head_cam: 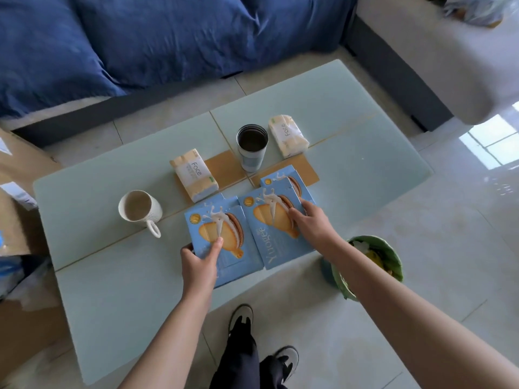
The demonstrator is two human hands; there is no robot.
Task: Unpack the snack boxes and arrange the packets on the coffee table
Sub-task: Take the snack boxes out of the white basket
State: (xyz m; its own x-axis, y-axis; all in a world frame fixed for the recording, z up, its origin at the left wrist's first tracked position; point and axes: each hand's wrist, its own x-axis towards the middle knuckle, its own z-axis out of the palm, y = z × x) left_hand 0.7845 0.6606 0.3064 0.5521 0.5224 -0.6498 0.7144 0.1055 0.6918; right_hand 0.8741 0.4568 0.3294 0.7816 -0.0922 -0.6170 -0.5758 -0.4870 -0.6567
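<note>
Three blue snack boxes printed with a sandwich biscuit lie near the front edge of the pale green coffee table point(112, 299). The left snack box point(213, 234) is gripped at its near left corner by my left hand point(200, 262), thumb on top. The middle snack box point(269, 228) lies beside it, and my right hand point(311, 223) presses on its right side with fingers bent over the edge. A third snack box point(283, 181) sticks out behind the middle one, partly covered by it. No loose packets are visible.
On the table stand a white mug point(139, 210), a dark tumbler point(251, 147) and two tissue packs point(193, 174) point(288, 140). A green bin point(373, 265) sits on the floor to the right. A blue sofa point(168, 37) lies beyond, with cardboard boxes point(16, 175) at the left.
</note>
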